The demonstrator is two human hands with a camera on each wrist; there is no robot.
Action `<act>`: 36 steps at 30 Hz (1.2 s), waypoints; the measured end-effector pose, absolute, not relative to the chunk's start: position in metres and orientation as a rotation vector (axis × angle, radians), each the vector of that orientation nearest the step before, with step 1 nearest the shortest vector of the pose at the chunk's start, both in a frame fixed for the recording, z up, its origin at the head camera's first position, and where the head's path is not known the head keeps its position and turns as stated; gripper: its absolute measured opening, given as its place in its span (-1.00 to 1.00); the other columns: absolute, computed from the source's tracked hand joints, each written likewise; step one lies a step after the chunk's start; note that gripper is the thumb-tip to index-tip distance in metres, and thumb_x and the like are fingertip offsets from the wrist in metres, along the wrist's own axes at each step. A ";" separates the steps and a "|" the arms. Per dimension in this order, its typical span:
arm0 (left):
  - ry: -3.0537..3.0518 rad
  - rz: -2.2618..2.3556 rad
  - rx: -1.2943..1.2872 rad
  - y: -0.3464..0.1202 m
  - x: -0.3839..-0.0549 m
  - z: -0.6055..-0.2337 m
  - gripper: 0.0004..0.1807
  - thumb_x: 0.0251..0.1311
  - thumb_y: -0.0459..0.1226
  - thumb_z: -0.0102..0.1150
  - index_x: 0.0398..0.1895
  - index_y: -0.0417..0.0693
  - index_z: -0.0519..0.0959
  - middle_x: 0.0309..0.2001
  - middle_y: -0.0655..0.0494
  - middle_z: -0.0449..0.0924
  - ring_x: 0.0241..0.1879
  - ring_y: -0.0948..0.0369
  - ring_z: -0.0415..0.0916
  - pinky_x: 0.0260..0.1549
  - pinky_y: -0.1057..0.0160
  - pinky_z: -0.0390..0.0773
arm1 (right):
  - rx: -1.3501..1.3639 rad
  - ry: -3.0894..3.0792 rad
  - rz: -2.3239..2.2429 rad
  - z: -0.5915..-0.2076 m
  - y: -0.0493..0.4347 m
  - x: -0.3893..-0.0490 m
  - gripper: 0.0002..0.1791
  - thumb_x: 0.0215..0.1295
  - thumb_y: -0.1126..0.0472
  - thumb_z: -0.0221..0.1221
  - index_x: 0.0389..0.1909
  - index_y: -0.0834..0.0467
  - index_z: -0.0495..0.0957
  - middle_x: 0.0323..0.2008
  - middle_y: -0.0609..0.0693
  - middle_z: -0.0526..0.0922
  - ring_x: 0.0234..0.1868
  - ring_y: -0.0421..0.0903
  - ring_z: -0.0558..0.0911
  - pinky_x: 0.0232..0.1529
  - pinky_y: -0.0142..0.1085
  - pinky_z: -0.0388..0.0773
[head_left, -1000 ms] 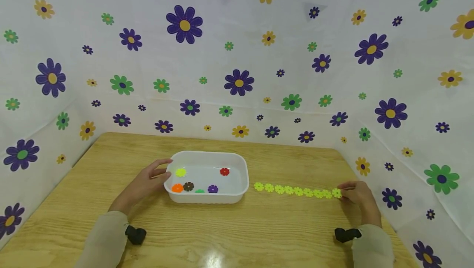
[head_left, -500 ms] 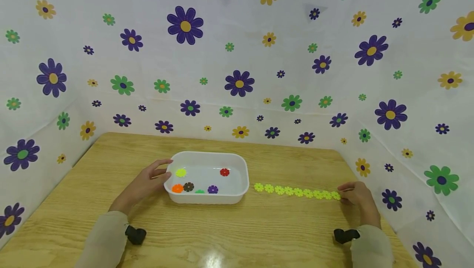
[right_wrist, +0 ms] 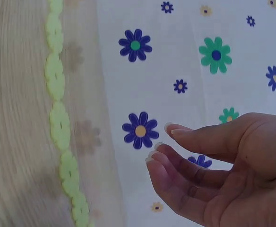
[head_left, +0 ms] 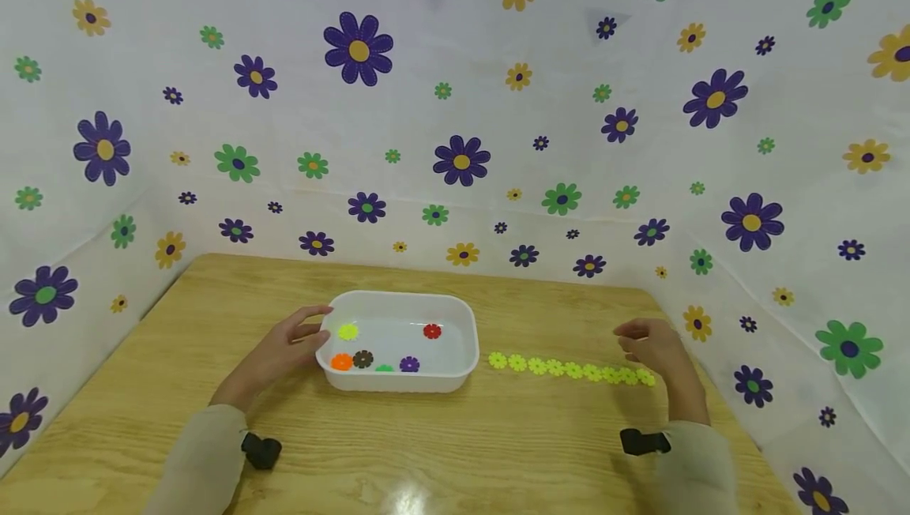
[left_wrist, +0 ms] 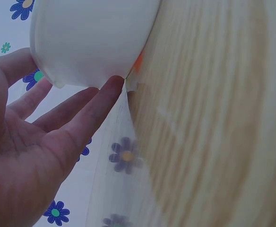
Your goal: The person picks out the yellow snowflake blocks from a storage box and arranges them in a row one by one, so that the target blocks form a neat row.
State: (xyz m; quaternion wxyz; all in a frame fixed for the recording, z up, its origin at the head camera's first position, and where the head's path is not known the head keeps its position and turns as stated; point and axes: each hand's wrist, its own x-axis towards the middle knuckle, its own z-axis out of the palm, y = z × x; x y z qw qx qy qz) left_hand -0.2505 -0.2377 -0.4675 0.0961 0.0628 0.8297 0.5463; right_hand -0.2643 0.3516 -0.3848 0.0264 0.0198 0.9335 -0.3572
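Note:
At the left end of a white plastic tub (head_left: 398, 382), my left hand (head_left: 280, 349) touches the outer wall with nearly straight fingers, which the left wrist view shows against the tub's side. Inside the tub lie flower-shaped plastic discs: a yellow disc (head_left: 347, 332), a red disc (head_left: 432, 332), an orange disc (head_left: 342, 362), a brown disc (head_left: 363, 359), a purple disc (head_left: 409, 365) and a partly hidden green disc (head_left: 385, 369). A row of several yellow-green flower discs (head_left: 554, 367) stretches rightward across the table. Over its right end hovers my right hand (head_left: 652, 349), fingers loosely bent and holding nothing.
The wooden table (head_left: 426, 452) meets a white cloth (head_left: 298, 120) printed with flowers at the back and both sides. Each sleeve has a black wrist camera (head_left: 261, 450) strapped near it.
My right hand has let go of the last yellow-green disc and moved up and left, over the row. The disc at the right end now lies flat. My left hand stays at the tub.

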 end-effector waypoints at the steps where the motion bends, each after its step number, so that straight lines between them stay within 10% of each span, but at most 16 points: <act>1: 2.459 1.619 0.186 -0.237 -0.250 -0.467 -0.26 0.46 0.14 0.09 0.60 0.19 0.16 0.59 -0.32 0.14 0.53 -0.30 0.19 0.35 -0.17 0.50 | 0.036 2.879 -1.108 -0.383 0.344 -0.265 -0.68 0.50 0.35 0.09 0.13 0.49 0.54 -0.01 0.44 0.63 -0.13 0.25 0.76 -0.05 -0.03 0.78; 36: 2.426 1.658 0.199 -0.238 -0.252 -0.471 -0.27 0.50 0.07 0.09 0.61 0.14 0.14 0.58 -0.34 0.13 0.53 -0.31 0.20 0.31 -0.13 0.56 | -0.520 2.762 -0.986 -0.387 0.103 -0.308 -0.87 0.41 0.31 0.25 -0.13 0.26 0.72 -0.22 0.10 0.74 -0.33 -0.08 0.69 -0.22 -0.31 0.75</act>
